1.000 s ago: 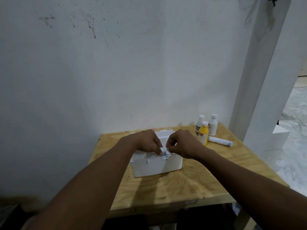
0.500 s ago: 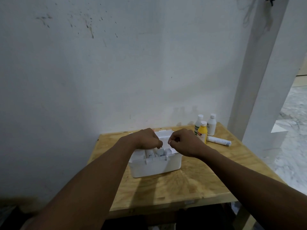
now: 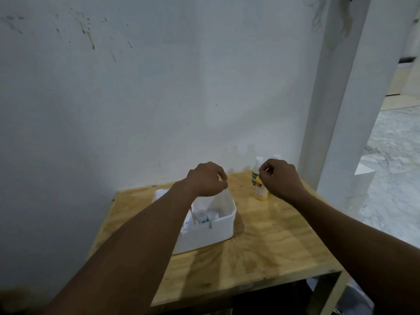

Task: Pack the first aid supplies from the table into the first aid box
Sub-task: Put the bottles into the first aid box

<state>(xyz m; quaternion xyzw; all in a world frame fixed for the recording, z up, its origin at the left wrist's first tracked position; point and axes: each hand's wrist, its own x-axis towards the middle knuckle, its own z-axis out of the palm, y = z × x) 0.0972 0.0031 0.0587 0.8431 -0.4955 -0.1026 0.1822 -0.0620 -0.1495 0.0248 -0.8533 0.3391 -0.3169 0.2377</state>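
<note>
head view | worn on the person's head, looking forward and down | close over the bench [image 3: 268, 242], both forearms reaching in from the bottom edge | faces a white wall [image 3: 159, 98] | only view, nothing shared

A pale wall [image 3: 159, 98] is seen filling most of the view, and it is marked near its upper left by dark specks and streaks [image 3: 87, 34]. A wooden table [image 3: 261, 246] with a light, grained top is set against the foot of this wall, and darker blotches are spread across its surface. To the right, a white pillar [image 3: 336, 110] is stood beside the table's far corner. Past the pillar, a marbled grey floor [image 3: 395, 169] is visible, and a small white block [image 3: 363, 170] is placed on it near the pillar's base.
</note>
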